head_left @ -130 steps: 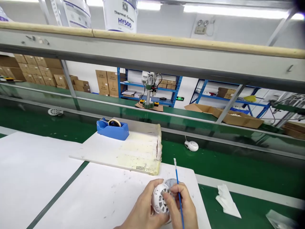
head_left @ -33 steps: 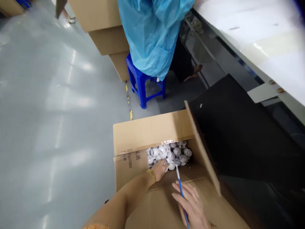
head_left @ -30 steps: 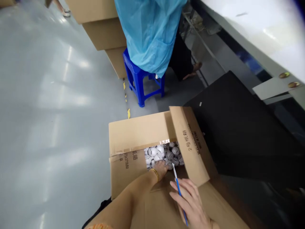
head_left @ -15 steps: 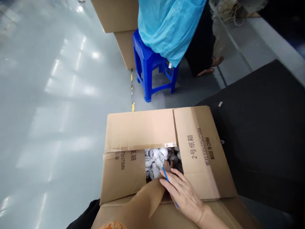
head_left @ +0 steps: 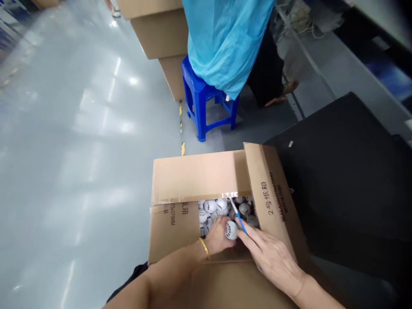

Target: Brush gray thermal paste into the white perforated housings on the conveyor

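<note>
A cardboard box [head_left: 193, 176] has partly folded flaps, and several white balls with dark printed marks [head_left: 210, 206] show through its middle gap. My left hand [head_left: 219, 236], with a yellow bracelet at the wrist, is closed around one white ball [head_left: 231, 230] over the gap. Beside it my right hand [head_left: 265, 253] pinches a thin blue stick with a whitish tip [head_left: 240, 223], which points up toward the far flap. The fingertips of my right hand are close to the held ball; whether they touch it is unclear.
Beyond the box, a person in a light blue garment [head_left: 228, 43] sits on a blue plastic stool [head_left: 199, 90]. Stacked cartons [head_left: 161, 36] stand beside the stool. A large black panel [head_left: 347, 171] lies right of the box.
My left hand has risen out of the box with a ball. My right hand has shifted slightly right, the stick's tip now points farther up, and the right flap is lifted more.
</note>
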Demonstrator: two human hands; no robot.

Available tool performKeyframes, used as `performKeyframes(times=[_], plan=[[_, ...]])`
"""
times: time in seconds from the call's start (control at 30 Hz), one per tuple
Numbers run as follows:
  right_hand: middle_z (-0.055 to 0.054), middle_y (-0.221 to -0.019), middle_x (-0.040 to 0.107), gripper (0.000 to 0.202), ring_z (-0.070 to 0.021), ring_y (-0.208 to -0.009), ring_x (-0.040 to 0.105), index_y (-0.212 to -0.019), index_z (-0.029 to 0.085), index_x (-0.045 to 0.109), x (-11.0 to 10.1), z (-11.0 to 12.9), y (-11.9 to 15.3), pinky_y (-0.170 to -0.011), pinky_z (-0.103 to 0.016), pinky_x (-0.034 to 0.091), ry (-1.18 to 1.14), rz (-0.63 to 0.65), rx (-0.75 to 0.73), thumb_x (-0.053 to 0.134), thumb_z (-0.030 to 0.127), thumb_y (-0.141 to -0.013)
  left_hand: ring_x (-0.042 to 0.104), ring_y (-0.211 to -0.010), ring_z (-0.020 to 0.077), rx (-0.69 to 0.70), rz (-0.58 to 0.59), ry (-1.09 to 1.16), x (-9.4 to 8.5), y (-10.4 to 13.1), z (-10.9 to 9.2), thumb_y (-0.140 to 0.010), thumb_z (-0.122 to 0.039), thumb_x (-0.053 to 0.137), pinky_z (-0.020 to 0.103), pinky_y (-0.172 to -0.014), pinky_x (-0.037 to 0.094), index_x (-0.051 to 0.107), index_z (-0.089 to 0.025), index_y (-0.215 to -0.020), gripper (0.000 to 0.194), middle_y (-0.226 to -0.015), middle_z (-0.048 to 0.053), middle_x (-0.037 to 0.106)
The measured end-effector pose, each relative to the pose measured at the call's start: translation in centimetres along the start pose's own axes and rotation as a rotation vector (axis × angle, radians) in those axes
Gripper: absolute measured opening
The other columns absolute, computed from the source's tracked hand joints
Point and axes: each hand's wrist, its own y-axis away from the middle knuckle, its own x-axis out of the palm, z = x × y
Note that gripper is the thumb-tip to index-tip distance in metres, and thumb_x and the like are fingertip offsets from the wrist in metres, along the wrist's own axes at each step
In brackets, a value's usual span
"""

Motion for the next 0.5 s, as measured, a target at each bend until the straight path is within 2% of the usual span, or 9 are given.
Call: performKeyframes(times=[0.07, 0.17, 0.27, 0.37, 0.5], plan=[[-0.011, -0.140, 0.044, 0.049, -0.0216, -0.111, 0.056, -0.129, 0.015, 0.051, -1.6, 0.8, 1.1, -0.086, -0.035, 0.050, 0.024, -0.042, 0.140, 0.036, 0.001, -0.084, 0.055, -0.100, 0.0264, -0.029, 0.018, 0.143, -2.4, 2.7, -2.2, -0.068, -0.028, 0.075, 0.042, -0.087, 0.046, 0.053, -0.015, -0.112, 0.051, -0.107, 0.011, 0.058], [-0.013, -0.140, 0.044, 0.054, -0.0235, -0.115, 0.054, -0.136, 0.016, 0.042, -2.8, 1.8, 2.7, -0.088, -0.038, 0.046, 0.083, -0.106, 0.322, 0.040, 0.002, -0.084, 0.060, -0.092, 0.0218, -0.022, 0.030, 0.339, -6.2, 6.6, -6.8, -0.081, -0.034, 0.060, 0.037, -0.079, 0.049, 0.037, -0.022, -0.128, 0.054, -0.108, 0.009, 0.058], [-0.012, -0.140, 0.044, 0.059, -0.0250, -0.122, 0.048, -0.141, 0.017, 0.034, -2.8, 2.3, 3.6, -0.097, -0.044, 0.039, 0.116, -0.152, 0.366, 0.042, 0.003, -0.084, 0.061, -0.092, 0.0207, -0.001, 0.058, 0.695, -8.9, 9.5, -11.6, -0.085, -0.036, 0.055, 0.034, -0.078, 0.047, 0.031, -0.029, -0.129, 0.050, -0.115, 0.008, 0.055], [-0.010, -0.139, 0.046, 0.061, -0.0272, -0.126, 0.043, -0.142, 0.020, 0.033, -2.5, 2.5, 4.0, -0.104, -0.052, 0.030, 0.132, -0.195, 0.364, 0.044, 0.005, -0.083, 0.063, -0.090, 0.0221, 0.010, 0.166, 1.064, -9.7, 10.8, -15.5, -0.085, -0.033, 0.057, 0.033, -0.075, 0.046, 0.037, -0.028, -0.122, 0.043, -0.113, 0.009, 0.055], [-0.009, -0.138, 0.047, 0.060, -0.0289, -0.127, 0.042, -0.140, 0.022, 0.035, -2.7, 2.5, 4.1, -0.105, -0.057, 0.027, 0.155, -0.243, 0.412, 0.046, 0.006, -0.083, 0.064, -0.076, 0.0218, 0.108, 0.232, 1.104, -9.5, 11.0, -18.7, -0.083, -0.043, 0.060, 0.035, -0.069, 0.048, 0.036, -0.029, -0.122, 0.048, -0.107, 0.008, 0.056]])
